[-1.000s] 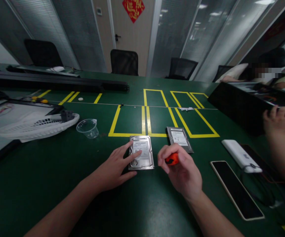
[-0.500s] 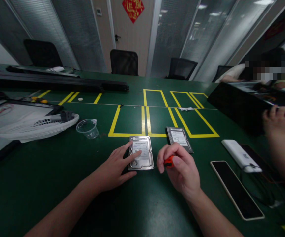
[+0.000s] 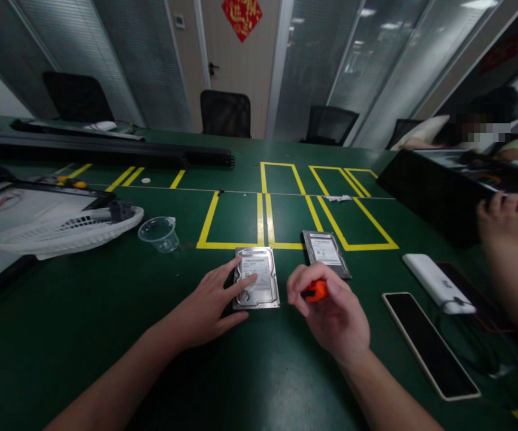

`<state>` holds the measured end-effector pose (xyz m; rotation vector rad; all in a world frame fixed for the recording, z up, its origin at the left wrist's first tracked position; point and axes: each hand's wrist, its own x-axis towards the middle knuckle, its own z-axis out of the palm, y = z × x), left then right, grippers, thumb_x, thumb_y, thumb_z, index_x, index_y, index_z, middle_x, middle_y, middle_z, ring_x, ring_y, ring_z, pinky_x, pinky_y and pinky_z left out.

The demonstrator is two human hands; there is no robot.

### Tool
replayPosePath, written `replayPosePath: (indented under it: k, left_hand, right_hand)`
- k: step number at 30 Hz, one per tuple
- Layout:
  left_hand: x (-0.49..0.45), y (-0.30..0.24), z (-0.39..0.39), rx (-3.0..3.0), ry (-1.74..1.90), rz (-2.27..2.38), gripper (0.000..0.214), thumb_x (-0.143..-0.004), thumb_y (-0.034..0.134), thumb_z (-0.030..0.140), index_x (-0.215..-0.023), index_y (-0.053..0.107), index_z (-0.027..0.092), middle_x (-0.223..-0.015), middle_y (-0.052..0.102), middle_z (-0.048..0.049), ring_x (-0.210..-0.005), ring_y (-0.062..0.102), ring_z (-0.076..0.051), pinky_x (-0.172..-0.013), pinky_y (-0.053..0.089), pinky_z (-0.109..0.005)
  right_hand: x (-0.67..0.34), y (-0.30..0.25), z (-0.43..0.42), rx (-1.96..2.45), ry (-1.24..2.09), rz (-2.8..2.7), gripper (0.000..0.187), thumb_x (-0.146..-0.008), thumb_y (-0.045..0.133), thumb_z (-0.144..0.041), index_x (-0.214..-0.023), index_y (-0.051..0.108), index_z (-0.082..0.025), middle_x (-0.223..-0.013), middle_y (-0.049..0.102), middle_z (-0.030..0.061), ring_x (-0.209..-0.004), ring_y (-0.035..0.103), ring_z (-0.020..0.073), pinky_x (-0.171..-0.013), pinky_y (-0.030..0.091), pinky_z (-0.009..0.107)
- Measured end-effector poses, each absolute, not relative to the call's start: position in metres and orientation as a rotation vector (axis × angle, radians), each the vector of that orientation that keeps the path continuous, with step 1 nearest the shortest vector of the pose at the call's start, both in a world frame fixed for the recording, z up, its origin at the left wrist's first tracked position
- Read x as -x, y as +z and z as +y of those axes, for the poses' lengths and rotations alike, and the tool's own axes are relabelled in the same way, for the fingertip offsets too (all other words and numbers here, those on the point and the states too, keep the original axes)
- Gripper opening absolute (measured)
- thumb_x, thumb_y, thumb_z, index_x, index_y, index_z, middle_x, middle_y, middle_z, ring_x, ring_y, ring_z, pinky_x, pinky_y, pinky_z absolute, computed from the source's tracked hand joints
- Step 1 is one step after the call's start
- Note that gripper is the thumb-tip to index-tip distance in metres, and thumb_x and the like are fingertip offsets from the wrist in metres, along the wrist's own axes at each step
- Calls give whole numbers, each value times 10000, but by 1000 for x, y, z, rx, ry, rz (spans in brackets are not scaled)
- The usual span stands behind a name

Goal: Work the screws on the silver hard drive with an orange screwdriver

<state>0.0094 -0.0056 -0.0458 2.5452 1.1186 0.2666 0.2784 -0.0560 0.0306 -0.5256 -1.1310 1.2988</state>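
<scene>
A silver hard drive (image 3: 265, 287) with a white label lies on the green table. My left hand (image 3: 216, 299) rests on its left side, fingers spread, the index fingertip on the label and the thumb near the drive's lower edge. In my right hand (image 3: 330, 311) is a screwdriver (image 3: 317, 291) with an orange and black handle, held sideways. Its thin shaft points left at the drive's lower right corner; whether the tip touches a screw is too small to tell. Just beyond my right hand lies a second hard drive (image 3: 326, 249).
A clear plastic cup (image 3: 160, 234) and a white basket (image 3: 70, 233) stand to the left. On the right lie a phone (image 3: 432, 344) and a white power bank (image 3: 438, 284) with a cable. Another person's hand (image 3: 510, 215) touches a black case (image 3: 438, 191). Yellow tape (image 3: 236, 245) marks the table.
My right hand has turned and its fingers have shifted around the screwdriver, so more of the orange handle shows. My left hand and both drives stay put.
</scene>
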Motion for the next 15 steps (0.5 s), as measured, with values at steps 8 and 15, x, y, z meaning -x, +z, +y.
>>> replayPosePath:
  k: [8, 15]
  left_hand:
    - [-9, -46, -6, -2558, 284, 1113, 901, -1055, 803, 445, -1802, 300, 481, -1925, 55, -53, -1698, 283, -489, -1304, 383, -705]
    - [-10, -45, -6, -2547, 285, 1108, 892, -1058, 806, 421, -1799, 313, 474, -1922, 62, -72, -1703, 267, -490, -1313, 362, -714]
  right_hand:
    - [-278, 31, -55, 550, 1298, -1161, 326, -1094, 645, -431, -911, 782, -199, -806, 679, 63, -671, 543, 210, -648, 404, 357]
    - [-279, 24, -55, 549, 1262, -1185, 171, -1073, 746, -376, -999, 726, -224, -878, 710, 31, -670, 608, 181, -661, 437, 336]
